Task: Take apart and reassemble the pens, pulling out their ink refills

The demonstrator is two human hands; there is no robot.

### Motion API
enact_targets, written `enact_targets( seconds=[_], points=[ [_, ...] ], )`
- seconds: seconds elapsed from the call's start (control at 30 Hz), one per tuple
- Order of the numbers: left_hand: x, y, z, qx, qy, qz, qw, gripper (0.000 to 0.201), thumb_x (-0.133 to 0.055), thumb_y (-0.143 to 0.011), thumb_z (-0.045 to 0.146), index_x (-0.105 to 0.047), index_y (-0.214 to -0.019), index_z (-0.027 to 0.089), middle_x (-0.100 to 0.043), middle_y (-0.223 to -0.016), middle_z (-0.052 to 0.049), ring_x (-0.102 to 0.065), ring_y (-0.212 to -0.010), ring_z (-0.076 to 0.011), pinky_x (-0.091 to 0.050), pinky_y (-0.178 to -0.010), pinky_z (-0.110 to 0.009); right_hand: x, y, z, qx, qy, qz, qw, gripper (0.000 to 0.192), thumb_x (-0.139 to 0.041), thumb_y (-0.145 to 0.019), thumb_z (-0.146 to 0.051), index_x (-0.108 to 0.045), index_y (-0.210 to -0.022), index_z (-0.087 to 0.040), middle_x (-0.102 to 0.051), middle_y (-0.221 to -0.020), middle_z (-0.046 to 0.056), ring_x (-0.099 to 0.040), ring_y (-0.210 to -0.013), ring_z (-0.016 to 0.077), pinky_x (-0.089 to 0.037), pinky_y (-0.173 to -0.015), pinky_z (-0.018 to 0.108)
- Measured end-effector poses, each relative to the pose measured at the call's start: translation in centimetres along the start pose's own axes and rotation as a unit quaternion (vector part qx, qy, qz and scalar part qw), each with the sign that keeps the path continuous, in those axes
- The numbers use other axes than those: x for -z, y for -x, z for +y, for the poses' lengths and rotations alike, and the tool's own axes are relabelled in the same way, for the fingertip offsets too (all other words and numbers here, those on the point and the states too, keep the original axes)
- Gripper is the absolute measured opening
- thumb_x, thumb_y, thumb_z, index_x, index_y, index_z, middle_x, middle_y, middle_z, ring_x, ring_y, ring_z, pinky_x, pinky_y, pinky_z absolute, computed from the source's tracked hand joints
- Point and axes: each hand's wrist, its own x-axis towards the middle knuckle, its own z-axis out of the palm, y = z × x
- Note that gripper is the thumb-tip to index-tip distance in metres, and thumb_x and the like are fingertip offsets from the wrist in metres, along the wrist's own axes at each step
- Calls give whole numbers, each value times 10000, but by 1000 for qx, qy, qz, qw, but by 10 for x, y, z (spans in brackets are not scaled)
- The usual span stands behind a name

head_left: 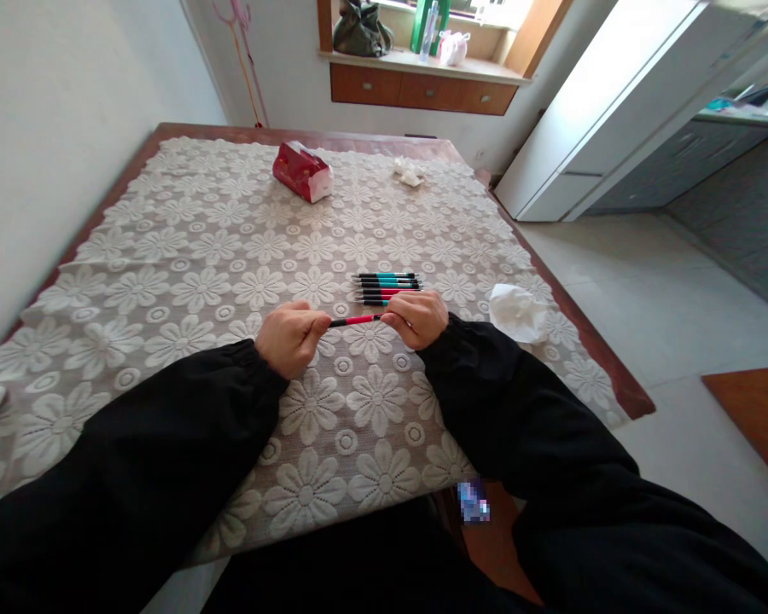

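A slim red-and-black pen [359,321] is stretched level between my two hands, just above the tablecloth. My left hand [293,338] grips its black end, fingers curled in and thumb along the pen. Around the opposite end, my right hand [417,319] is closed with thumb and finger pinching it. Both tips of the pen are hidden in the hands. Right behind my right hand lies a row of several pens [384,286], side by side, in teal, red and black, their pointed ends to the left. My right hand covers part of the nearest ones.
The table bears a flowered lace tablecloth [307,490]. A red tissue pack [302,173] and a crumpled white tissue [410,172] lie toward the far edge. Another white tissue [518,313] is beside my right forearm. A wall borders the left; a white fridge [589,111] stands beyond at right.
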Motion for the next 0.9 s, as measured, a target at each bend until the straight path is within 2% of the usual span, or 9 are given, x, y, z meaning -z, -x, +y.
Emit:
enact_targets(
  seconds=[0.1,0.17,0.3,0.47,0.67,0.9],
  points=[
    [0,0,1,-6,-7,10,1000,470,-352,-996,339,-461,-558,208,-466,-548,-29,-471,-602,-182,-334,-603,-336,-4,0,0,-52,-49,10,997,520,-325,-1067,-471,-508,-658,-208,-502,-592,-5,-446,-540,138,-309,-546,289],
    [0,1,1,2,1,14,1000,468,-345,-1005,332,-458,-569,206,-471,-562,-27,-475,-605,-178,-338,-609,-335,-7,0,3,-61,-72,34,995,495,-362,-1055,-509,-555,-717,-203,-553,-651,9,-494,-594,146,-361,-580,279],
    [0,2,1,16,20,9,1000,459,-341,-1013,336,-464,-592,204,-467,-593,-23,-475,-605,-170,-342,-605,-328,-9,-1,7,-49,-96,88,990,375,-479,-1018,-516,-622,-898,-191,-614,-799,53,-577,-745,191,-462,-690,312],
    [0,2,0,38,52,17,998,469,-337,-1013,351,-468,-588,202,-446,-605,-19,-465,-588,-162,-341,-582,-321,-12,1,9,-24,-113,94,989,253,-533,-1013,-425,-628,-1011,-190,-627,-895,66,-598,-791,194,-499,-709,324],
    [-1,2,-2,58,79,40,994,483,-359,-997,362,-470,-555,203,-460,-587,-27,-457,-546,-154,-329,-535,-319,-10,2,9,-10,-80,93,992,221,-479,-1035,-370,-619,-1036,-200,-650,-948,86,-616,-871,214,-517,-762,349],
    [-1,2,-2,86,98,69,989,495,-342,-1009,378,-457,-557,211,-488,-615,-43,-471,-545,-162,-362,-528,-330,0,-1,5,29,32,56,998,377,-412,-1052,-469,-637,-935,-189,-650,-833,81,-597,-785,216,-471,-706,327]
  ],
)
